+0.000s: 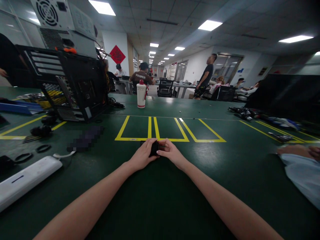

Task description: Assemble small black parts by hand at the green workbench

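1. My left hand curves over a small black object, fingers close together, thumb low, pinching it.
2. My right hand bends its fingers at the object's right end, thumb tip touching; whether they pinch, I cannot tell.
3. The object is mid-desk, well short of the far edge, just beside the yellow tape.
4. The tape carries a small pale label, too tiny to read.
5. Near the far edge stands a white bottle, red-lidded; I can't read the red marks around its base.
6. Beyond that edge, somebody's brown shirt reads "PUMPKIN"; the character on the red diamond sign is blurred.
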Tool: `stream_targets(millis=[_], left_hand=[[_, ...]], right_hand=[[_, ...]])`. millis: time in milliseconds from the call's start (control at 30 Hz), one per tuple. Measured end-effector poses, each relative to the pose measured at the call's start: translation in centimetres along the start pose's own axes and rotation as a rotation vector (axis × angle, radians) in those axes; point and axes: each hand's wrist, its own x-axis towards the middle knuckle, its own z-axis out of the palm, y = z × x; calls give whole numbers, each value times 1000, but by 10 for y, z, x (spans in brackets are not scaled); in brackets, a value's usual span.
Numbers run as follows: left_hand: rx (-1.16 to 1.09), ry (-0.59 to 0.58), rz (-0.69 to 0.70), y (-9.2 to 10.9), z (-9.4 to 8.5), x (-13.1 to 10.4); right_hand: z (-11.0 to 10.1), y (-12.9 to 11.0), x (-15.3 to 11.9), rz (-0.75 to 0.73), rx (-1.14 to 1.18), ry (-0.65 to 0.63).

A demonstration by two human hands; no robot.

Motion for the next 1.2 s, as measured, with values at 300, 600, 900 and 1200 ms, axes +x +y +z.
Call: stream_targets(millis=[300, 600, 900, 1200], left_hand=[[14, -3, 9, 1, -1, 1], [-5, 3, 6, 0, 0, 0], [-24, -7, -11, 2, -3, 0], [-17, 5, 6, -1, 0, 0]], right_hand=[[1, 1, 2, -37, -61, 65], [-1, 3, 0, -10, -44, 20], [2, 0, 2, -39, -95, 73], [-2, 2, -1, -30, -21, -29]])
